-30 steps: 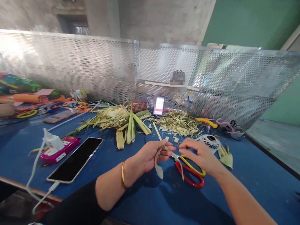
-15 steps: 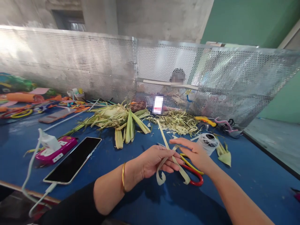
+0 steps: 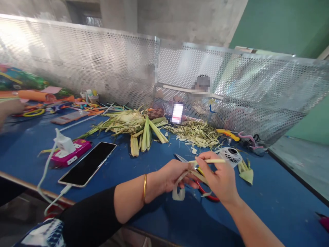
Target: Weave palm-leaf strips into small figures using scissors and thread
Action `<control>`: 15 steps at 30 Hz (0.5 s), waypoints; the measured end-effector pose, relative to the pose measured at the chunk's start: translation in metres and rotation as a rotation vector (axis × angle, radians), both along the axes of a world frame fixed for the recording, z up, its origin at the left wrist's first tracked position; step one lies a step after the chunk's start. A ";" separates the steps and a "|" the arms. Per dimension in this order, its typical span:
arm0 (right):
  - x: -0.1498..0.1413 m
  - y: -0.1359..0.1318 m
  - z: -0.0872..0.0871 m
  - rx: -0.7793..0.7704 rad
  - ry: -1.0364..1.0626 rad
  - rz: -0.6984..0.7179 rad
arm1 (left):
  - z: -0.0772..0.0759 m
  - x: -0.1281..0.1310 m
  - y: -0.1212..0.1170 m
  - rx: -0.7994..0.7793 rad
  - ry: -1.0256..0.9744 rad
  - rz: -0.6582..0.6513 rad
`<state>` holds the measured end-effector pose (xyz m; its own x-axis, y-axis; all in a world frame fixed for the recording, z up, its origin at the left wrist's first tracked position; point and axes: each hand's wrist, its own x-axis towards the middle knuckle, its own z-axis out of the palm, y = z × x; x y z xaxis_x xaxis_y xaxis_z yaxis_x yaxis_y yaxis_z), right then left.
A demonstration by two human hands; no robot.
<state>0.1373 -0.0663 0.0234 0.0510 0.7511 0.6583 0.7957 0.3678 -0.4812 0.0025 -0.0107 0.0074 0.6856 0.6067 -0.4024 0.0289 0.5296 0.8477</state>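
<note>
My left hand (image 3: 177,175), a gold bangle (image 3: 145,188) at its wrist, pinches several pale husk strips (image 3: 179,193) that cross at its fingertips; one curled end dangles below. Closed on the upper strip, my right hand (image 3: 218,175) pinches the pale husk strip (image 3: 212,161), which runs level to the right past the fingers. Beneath both hands on the blue table lies a pair of scissors (image 3: 180,157) with red and yellow handles, partly covered by the hands and strips.
Husk leaves (image 3: 128,125) and a heap of shreds (image 3: 197,133) lie along the perforated metal screen (image 3: 115,65). A phone (image 3: 88,164) charges beside a pink power strip (image 3: 70,154). A roll of white thread (image 3: 231,156) stands right. Another person's hand (image 3: 10,108) shows at far left.
My right hand has closed on the strip that pointed up and away, and that strip now lies folded over to the right. Another person's hand has come in at the left.
</note>
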 end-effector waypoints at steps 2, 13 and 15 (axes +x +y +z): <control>-0.001 -0.006 -0.002 0.157 -0.166 -0.004 | 0.006 -0.006 0.010 -0.104 -0.072 0.050; -0.014 0.009 -0.032 0.259 -0.715 0.165 | 0.023 -0.022 0.029 -0.302 -0.340 0.266; -0.014 0.008 -0.032 0.274 -0.752 0.136 | 0.020 -0.020 0.029 -0.288 -0.354 0.272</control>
<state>0.1230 -0.0582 -0.0088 -0.5586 0.5263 0.6411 0.8102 0.5118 0.2857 -0.0180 0.0185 0.0275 0.6431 0.6803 -0.3517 -0.4032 0.6912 0.5997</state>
